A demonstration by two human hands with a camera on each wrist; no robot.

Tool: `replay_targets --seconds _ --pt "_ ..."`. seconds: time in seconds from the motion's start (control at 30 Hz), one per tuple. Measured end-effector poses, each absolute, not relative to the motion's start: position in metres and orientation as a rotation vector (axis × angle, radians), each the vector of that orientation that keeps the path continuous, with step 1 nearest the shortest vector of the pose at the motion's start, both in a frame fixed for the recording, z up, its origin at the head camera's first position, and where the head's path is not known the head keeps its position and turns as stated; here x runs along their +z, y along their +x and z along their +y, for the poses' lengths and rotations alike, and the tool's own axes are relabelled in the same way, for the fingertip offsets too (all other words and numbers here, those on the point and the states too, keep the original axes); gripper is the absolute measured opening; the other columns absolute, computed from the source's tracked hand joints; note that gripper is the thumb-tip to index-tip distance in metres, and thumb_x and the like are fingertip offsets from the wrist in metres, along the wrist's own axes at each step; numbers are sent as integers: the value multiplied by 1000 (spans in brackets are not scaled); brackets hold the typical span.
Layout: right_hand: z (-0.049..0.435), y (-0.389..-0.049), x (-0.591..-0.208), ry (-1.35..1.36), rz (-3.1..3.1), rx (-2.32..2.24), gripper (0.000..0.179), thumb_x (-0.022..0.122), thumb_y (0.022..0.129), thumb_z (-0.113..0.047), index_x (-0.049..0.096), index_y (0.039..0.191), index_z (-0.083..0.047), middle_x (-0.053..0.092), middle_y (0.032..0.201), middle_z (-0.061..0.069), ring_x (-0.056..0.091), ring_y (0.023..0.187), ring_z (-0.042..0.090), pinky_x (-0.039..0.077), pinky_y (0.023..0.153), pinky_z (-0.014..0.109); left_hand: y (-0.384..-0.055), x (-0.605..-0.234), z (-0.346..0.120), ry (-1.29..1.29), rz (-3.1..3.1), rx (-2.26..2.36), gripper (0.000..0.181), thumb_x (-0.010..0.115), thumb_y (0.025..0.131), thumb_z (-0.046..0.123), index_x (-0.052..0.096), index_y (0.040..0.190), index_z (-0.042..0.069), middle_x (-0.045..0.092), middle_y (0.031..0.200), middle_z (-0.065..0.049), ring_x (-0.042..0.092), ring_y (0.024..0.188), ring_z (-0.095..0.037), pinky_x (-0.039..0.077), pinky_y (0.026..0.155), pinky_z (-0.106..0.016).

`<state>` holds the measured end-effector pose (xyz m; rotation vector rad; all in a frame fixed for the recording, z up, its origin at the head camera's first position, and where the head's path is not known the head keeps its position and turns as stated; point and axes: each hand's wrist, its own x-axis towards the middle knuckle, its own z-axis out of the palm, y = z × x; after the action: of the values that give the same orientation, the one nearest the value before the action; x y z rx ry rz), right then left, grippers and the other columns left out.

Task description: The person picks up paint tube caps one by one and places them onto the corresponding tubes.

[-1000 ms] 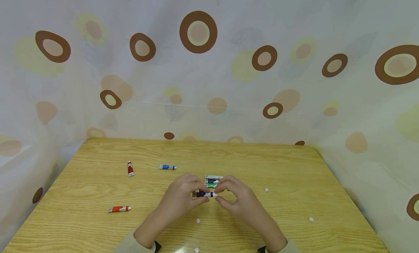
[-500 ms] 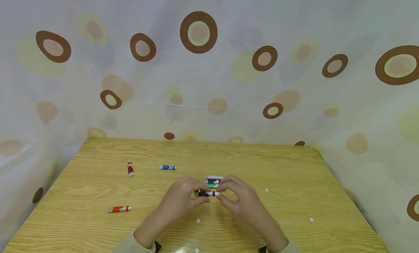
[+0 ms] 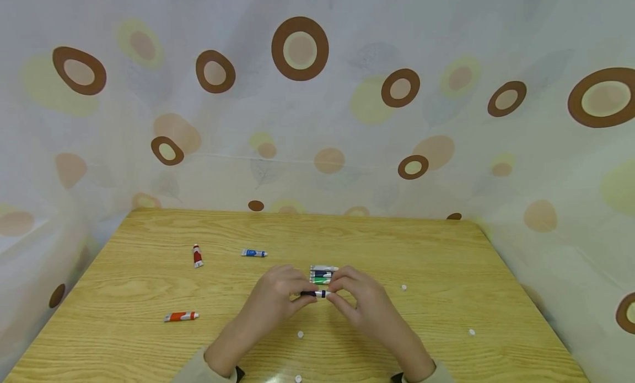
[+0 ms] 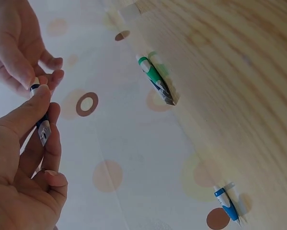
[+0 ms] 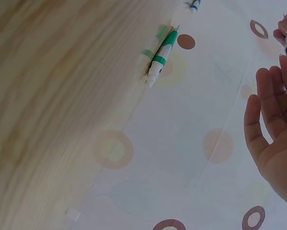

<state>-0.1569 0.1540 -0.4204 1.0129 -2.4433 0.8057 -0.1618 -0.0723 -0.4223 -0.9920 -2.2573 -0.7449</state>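
Observation:
My left hand (image 3: 275,296) grips a small dark purple paint tube (image 3: 317,294) between thumb and fingers, over the middle of the table. The tube lies level, its white capped end pointing right. At that end, my right hand (image 3: 366,301) pinches the white cap (image 3: 329,294) with thumb and forefinger. In the left wrist view the flat silvery tail (image 4: 44,133) of the tube sticks out below the left fingers. The right wrist view shows the right hand's other fingers (image 5: 252,122) extended, away from the tube.
Just beyond the hands, a silver tube (image 3: 322,268), a navy tube (image 3: 321,274) and a green tube (image 3: 319,281) lie side by side. Leftward lie a blue tube (image 3: 254,253), a dark red tube (image 3: 197,256) and an orange-red tube (image 3: 181,317). Several loose white caps (image 3: 300,334) dot the table (image 3: 421,339).
Both hands stay in nearly the same place. The purple tube has shifted slightly right within the left fingers, and less of its tail shows behind them.

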Motion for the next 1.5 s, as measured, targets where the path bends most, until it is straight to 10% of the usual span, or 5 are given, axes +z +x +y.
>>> replay_targets --seconds 1.5 --pt "215 -175 -397 988 -2413 704 22 84 82 -3 71 94 -16 65 102 -5 66 88 11 55 71 21 -186 -418 -52 -1077 -2548 -571 18 86 84 32 84 94 18 69 87 8 58 78 -6 50 75 -24"
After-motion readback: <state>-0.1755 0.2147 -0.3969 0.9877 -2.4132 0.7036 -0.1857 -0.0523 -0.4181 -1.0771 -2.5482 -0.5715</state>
